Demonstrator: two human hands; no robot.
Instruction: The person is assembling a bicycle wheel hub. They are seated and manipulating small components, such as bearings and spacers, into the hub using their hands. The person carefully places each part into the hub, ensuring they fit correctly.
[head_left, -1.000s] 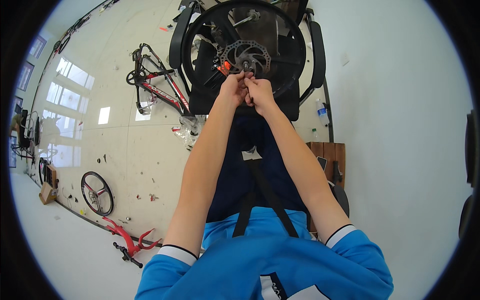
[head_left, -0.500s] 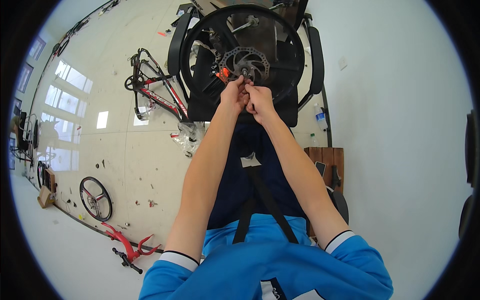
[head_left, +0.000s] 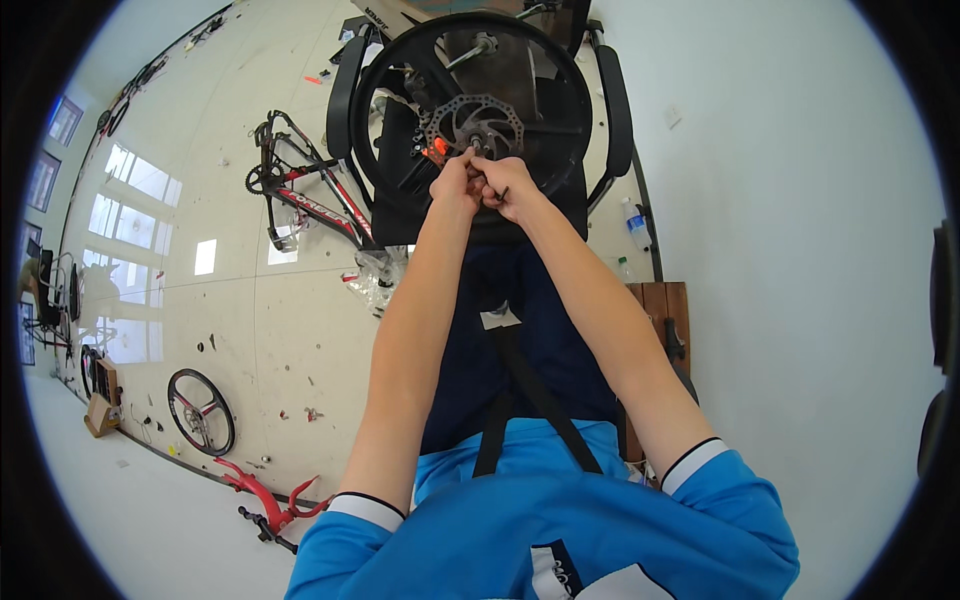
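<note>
A black bicycle wheel [head_left: 583,100] lies on the seat of a black office chair [head_left: 398,218] in front of me. Its metal disc brake rotor [head_left: 505,118] faces up, with the short axle [head_left: 476,142] rising from the hub. Just at the near side of that axle, my left hand [head_left: 455,186] is closed in a pinch, thumb and fingertips by the axle's end. My right hand [head_left: 510,187] presses against it, fingers curled and also closed. Whatever small piece lies between the fingertips is hidden. An orange item [head_left: 436,150] shows beneath the wheel, left of the rotor.
Chair armrests flank the wheel, the right one [head_left: 615,110] near the white wall. A red and black bicycle frame [head_left: 315,190] lies on the floor at left, beside a clear plastic bag [head_left: 378,280]. A wooden crate [head_left: 668,310] and water bottle [head_left: 636,224] stand at right.
The view has shifted slightly, so chair, wheel and hands appear a little farther left. My fingers have changed position slightly at the axle, still close together.
</note>
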